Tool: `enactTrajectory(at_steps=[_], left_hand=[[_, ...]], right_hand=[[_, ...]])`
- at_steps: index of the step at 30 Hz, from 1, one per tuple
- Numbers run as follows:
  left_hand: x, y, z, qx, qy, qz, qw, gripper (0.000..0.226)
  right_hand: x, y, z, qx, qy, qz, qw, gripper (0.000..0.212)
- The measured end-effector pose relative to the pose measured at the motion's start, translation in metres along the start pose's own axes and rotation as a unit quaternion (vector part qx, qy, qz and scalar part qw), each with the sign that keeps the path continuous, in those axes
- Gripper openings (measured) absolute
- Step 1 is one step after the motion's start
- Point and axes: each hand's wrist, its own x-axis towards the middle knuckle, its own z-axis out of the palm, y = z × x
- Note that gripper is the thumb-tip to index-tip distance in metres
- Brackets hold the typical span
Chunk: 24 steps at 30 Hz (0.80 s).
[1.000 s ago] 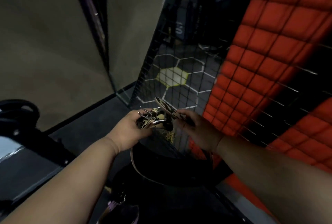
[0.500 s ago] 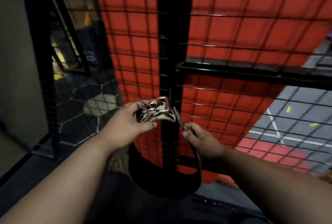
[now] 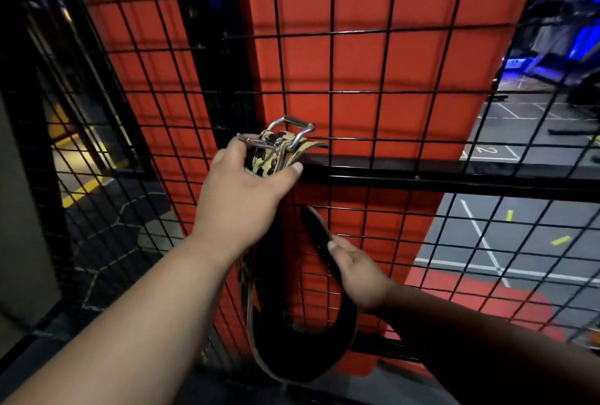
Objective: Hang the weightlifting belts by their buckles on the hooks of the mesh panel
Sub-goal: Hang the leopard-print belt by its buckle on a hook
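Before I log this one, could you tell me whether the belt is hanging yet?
Not hanging: left hand grips it below the buckle, right hand holds the strap.

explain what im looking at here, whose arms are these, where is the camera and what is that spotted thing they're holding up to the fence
There is no machine here: these are a person's two bare arms, seen from a wide-angle camera worn on their head, looking forward and down. That is why the arms reach in from the bottom edge.

The spotted thing is a weightlifting belt, leopard print outside, dark inside, hanging in a loop. The left hand grips its top end just under the metal buckle and holds it up against the black wire mesh panel. The right hand holds the belt's dark strap lower down.

Behind the mesh is a red padded wall, with a grey gym floor to the right. I cannot make out a hook in this picture.
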Motion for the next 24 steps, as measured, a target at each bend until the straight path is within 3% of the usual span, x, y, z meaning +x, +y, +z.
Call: enactTrajectory(at_steps=[5,10,12,15,16,19,24], left_hand=[[0.006,0.016,-0.003,-0.004,0.042,-0.013,0.999,0.065],[0.015,0.029,-0.006,-0.014,0.038,0.001,0.999,0.068],[0.019,0.033,-0.008,-0.011,0.038,0.005,0.999,0.069],[0.026,0.038,-0.011,-0.023,0.035,0.010,0.999,0.069],[0.029,0.040,-0.012,-0.033,0.032,0.008,0.999,0.069],[0.037,0.041,-0.010,-0.067,0.010,-0.012,0.998,0.074],[0.042,0.046,-0.011,-0.100,-0.066,-0.016,0.993,0.089]], right_hand=[[0.000,-0.021,0.011,-0.078,0.044,-0.057,0.994,0.033],[0.003,-0.069,0.024,0.072,0.073,-0.075,0.992,0.037],[0.005,-0.093,0.023,0.161,0.050,-0.056,0.984,0.045],[0.004,-0.121,0.022,0.135,0.020,-0.085,0.987,0.062],[0.004,-0.123,0.023,0.112,0.015,-0.102,0.988,0.060],[0.003,-0.129,0.024,0.121,0.015,-0.134,0.984,0.020],[0.008,-0.140,0.013,0.115,0.065,-0.129,0.983,0.015]])
